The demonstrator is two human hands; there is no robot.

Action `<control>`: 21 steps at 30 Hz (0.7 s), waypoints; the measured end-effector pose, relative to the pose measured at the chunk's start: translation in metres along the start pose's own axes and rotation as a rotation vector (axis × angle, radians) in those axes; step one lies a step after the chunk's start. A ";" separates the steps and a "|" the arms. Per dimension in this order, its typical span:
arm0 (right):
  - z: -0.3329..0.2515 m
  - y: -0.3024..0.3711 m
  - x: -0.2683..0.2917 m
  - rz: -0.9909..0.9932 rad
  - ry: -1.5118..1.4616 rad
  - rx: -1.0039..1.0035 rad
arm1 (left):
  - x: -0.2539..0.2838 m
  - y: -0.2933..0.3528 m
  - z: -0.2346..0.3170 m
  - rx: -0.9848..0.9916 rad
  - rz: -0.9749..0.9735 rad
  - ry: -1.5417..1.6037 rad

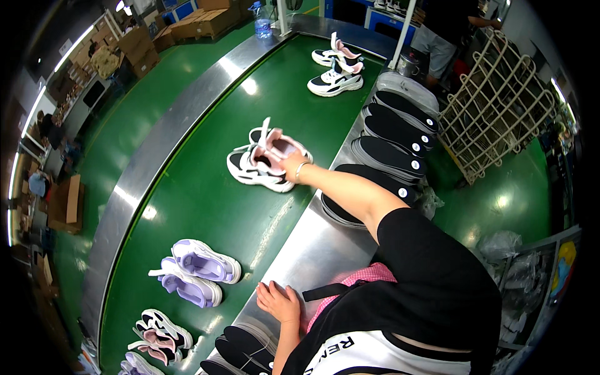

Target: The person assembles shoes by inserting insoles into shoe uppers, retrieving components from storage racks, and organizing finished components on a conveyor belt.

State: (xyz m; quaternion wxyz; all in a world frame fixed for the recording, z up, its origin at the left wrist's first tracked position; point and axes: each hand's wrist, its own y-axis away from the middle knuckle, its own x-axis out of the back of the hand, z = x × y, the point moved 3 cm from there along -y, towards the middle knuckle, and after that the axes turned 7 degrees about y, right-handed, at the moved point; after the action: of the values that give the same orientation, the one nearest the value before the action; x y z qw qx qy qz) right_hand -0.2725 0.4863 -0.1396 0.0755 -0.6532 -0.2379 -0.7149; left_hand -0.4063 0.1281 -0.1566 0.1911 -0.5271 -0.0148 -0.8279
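My right hand (291,165) reaches over the green conveyor belt (206,206) and grips a white, black and pink sneaker (256,164) at its heel opening. Its fingertips are partly hidden inside the shoe. The matching sneaker lies against it, with a pale strap standing up. My left hand (279,302) rests open on the metal ledge (312,256), fingers stretched out and holding nothing. Left of it, a pair of white and lilac sneakers (203,262) sits on the belt.
Stacks of black insoles (384,156) line the ledge on the right; more insoles (240,350) lie near my left forearm. Other sneakers (337,78) stand farther up the belt, and more (164,334) at lower left. A wire rack (497,103) and a person (437,37) are at far right.
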 end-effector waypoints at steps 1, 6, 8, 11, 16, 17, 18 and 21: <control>-0.022 0.009 0.014 0.039 -0.057 -0.003 | 0.000 0.002 -0.005 0.017 0.008 -0.013; -0.086 0.097 0.070 -0.058 -0.251 0.185 | -0.007 -0.004 -0.022 0.144 -0.007 0.195; -0.103 0.135 0.056 -0.069 -0.224 0.330 | 0.002 -0.015 -0.013 0.268 -0.045 0.349; -0.117 0.212 0.042 -0.138 -0.138 0.414 | 0.024 -0.030 0.017 0.493 0.021 1.189; -0.127 0.309 0.022 -0.229 -0.166 0.511 | 0.032 0.017 0.048 0.417 0.004 0.972; -0.122 0.316 0.011 -0.274 -0.189 0.506 | 0.024 0.025 0.044 0.373 -0.040 0.994; -0.119 0.323 -0.001 -0.323 -0.222 0.511 | 0.021 0.035 0.038 0.336 -0.084 1.005; -0.102 0.347 -0.001 -0.247 -0.392 0.421 | 0.021 0.036 0.042 0.184 0.033 0.894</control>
State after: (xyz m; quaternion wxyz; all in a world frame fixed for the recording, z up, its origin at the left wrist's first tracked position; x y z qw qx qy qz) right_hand -0.2189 0.1378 -0.0606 0.0741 -0.7148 -0.4683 -0.5140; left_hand -0.3654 0.0975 -0.1255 0.2378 -0.0992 0.0040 -0.9662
